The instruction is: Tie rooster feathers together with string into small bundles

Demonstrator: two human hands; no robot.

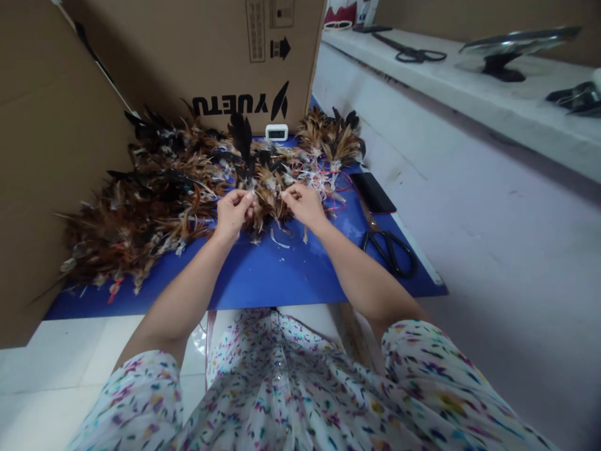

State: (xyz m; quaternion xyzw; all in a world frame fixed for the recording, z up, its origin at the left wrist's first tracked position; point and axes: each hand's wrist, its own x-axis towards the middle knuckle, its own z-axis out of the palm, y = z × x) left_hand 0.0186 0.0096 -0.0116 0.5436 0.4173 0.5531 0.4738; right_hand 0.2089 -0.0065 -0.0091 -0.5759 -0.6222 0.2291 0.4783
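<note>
A small bunch of brown and black feathers (265, 191) stands between my two hands over a blue sheet (282, 275). My left hand (232, 213) pinches the bunch at its left side with closed fingers. My right hand (303, 203) is closed on its right side, fingertips toward the bunch. Whether a string runs between them is too small to see. A large heap of brown, black and white feathers (141, 213) lies on the sheet to the left and behind. A second, smaller clump of feathers (331, 138) sits at the back right beside red and white strings (328, 181).
Black scissors (389, 247) and a dark phone (373, 192) lie at the blue sheet's right edge. A small white digital clock (277, 132) stands before a big cardboard box (211, 56). Another cardboard wall (42, 163) closes the left. A ledge at right carries more scissors (416, 55).
</note>
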